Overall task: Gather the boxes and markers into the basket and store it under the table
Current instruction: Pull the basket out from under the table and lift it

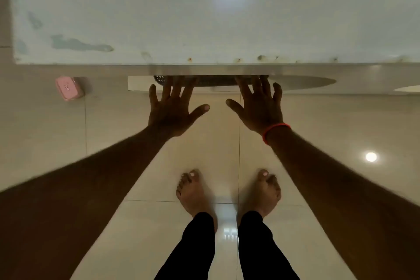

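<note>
A dark perforated basket (213, 80) sits on the floor under the white table (204, 18); only a thin strip of its near rim shows below the table edge. My left hand (172, 109) is spread flat with its fingertips against the basket's left part. My right hand (259, 107), with a red band at the wrist, is spread the same way against the basket's right part. Neither hand grips anything. The basket's contents are hidden by the table top.
A pink box-like object (68, 88) lies on the tiled floor to the left, just under the table edge. My bare feet (227, 191) stand on the glossy beige tiles a short way back from the table. The table front edge (227, 68) runs across the whole view.
</note>
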